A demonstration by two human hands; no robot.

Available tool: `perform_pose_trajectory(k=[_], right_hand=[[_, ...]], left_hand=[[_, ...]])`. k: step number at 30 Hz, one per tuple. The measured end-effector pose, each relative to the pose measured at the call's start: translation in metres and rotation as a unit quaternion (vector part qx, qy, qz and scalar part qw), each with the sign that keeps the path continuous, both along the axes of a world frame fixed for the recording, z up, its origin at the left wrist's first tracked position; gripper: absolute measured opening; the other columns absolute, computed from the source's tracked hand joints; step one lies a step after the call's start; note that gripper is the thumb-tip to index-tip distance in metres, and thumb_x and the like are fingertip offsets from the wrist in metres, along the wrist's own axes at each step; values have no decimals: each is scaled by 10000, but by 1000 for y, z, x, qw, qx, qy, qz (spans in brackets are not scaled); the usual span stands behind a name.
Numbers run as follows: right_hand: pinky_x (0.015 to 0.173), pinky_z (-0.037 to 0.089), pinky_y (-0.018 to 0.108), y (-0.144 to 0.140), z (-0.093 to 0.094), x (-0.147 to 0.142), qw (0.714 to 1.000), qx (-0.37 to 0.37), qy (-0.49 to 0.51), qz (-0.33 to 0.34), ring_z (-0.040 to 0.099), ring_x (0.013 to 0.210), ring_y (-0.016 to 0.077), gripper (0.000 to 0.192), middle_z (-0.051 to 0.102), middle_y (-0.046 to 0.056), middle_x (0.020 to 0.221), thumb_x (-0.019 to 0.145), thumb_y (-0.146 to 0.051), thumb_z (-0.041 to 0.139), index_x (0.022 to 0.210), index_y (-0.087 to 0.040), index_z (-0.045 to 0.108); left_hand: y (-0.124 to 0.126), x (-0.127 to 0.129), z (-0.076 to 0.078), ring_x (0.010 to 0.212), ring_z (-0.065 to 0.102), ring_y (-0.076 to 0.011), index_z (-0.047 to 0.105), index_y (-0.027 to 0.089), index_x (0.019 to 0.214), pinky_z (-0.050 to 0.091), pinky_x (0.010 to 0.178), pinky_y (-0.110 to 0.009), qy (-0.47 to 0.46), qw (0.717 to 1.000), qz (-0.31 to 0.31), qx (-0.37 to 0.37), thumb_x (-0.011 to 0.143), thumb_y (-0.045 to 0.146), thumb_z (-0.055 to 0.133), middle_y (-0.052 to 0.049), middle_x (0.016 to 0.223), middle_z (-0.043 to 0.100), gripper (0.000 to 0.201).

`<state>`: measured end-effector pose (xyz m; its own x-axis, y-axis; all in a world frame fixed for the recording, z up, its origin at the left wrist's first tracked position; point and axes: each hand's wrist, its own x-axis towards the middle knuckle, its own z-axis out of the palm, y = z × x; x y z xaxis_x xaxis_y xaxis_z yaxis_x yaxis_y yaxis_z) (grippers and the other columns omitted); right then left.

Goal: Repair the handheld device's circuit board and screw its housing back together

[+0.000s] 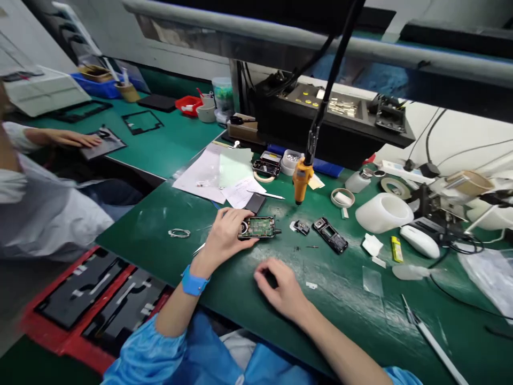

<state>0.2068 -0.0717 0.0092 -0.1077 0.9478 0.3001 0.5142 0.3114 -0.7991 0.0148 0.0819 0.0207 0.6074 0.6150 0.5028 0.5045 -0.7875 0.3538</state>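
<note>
My left hand (227, 235) grips a two-way radio's opened body (261, 227) between thumb and fingers, its green circuit board facing up and a stubby antenna pointing right. Curled on the mat with thumb and forefinger close together, my right hand (280, 289) shows nothing between its fingers. A black radio housing (330, 235) lies to the right of the radio. Between them sits a small black part (301, 228), with tiny dark pieces on the mat below it. An orange electric screwdriver (302, 181) hangs above, tip down.
Papers (224, 171) and a white pen (270, 195) lie behind the radio. At right are a white roll (383, 212), a computer mouse (419, 241), tape and tweezers (409, 313). A co-worker's hand (78, 139) rests on a panel at left. A red tray (60, 337) stands low at left.
</note>
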Motion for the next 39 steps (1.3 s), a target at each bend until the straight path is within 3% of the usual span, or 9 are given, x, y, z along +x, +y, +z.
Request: perform_pose_trajectory(k=[4,9,15,19,26,29,31,34,39], right_hand=[[715,593,291,3,-2,5,996,-26,76,-43,719,733,177,256,757,21,858,1097,-451,598,950,-249,649],[643,599,310,9,-12,12,985,-36,139,-93,683,612,184,358,696,-19,707,1119,-552,462,1023,-250,629],[735,630,346,6,-16,27,980,-17,110,-167,731,909,214,359,744,102,1189,1080,-511,573,1305,-237,627],[883,653,399,-3,-7,30,989,7,50,-137,722,991,232,297,731,85,1161,1044,-470,695,1242,-250,718],[851,684,339,-3,-2,36,995,61,-58,-57,737,949,197,282,710,71,1166,1131,-430,610,1363,-271,627],[940,697,430,-4,-3,35,990,67,-123,-25,750,1123,272,468,696,134,1284,1100,-506,634,1481,-244,555],[990,692,493,-7,-4,32,983,71,-167,-15,732,1229,324,573,677,175,1364,1075,-525,653,1540,-222,511],[990,698,499,-11,-7,25,977,74,-199,-20,718,1264,332,558,659,193,1400,1077,-422,628,1571,-210,479],[993,698,524,-15,-14,14,977,79,-189,-63,689,1284,338,577,605,200,1418,1071,-367,618,1602,-215,451]], left_hand=[[-34,1,10,1135,771,-273,585,233,1297,522,1158,-496,-87,995,5,54,969,351,820,-73,1208,810,420],[-61,-4,13,1163,781,-264,571,242,1309,554,1156,-487,-128,991,-7,24,974,315,816,-71,1223,809,421],[-59,-27,6,1184,756,-278,583,242,1396,576,1046,-409,-72,987,-57,-135,885,288,910,-74,1298,791,609],[-45,-28,3,1230,748,-303,602,238,1458,555,1089,-415,3,965,-131,-226,858,312,960,-86,1344,793,703],[-38,-20,4,1472,653,-323,623,253,1503,493,1257,-453,14,955,-192,-226,936,285,903,-122,1515,735,633],[-46,-28,-1,1458,660,-297,589,261,1515,526,1240,-455,-30,972,-110,-206,1035,310,777,-121,1519,720,518],[-48,-38,-9,1352,707,-293,617,251,1442,572,1165,-467,-57,986,32,-155,1091,289,656,-121,1424,744,355],[-47,-55,-25,1150,740,-309,672,223,1280,616,987,-463,-29,972,217,-84,1110,305,585,-117,1233,751,209],[-48,-71,-38,930,725,-271,716,234,1177,596,839,-402,12,965,244,-100,1137,293,512,-67,1045,706,216]])
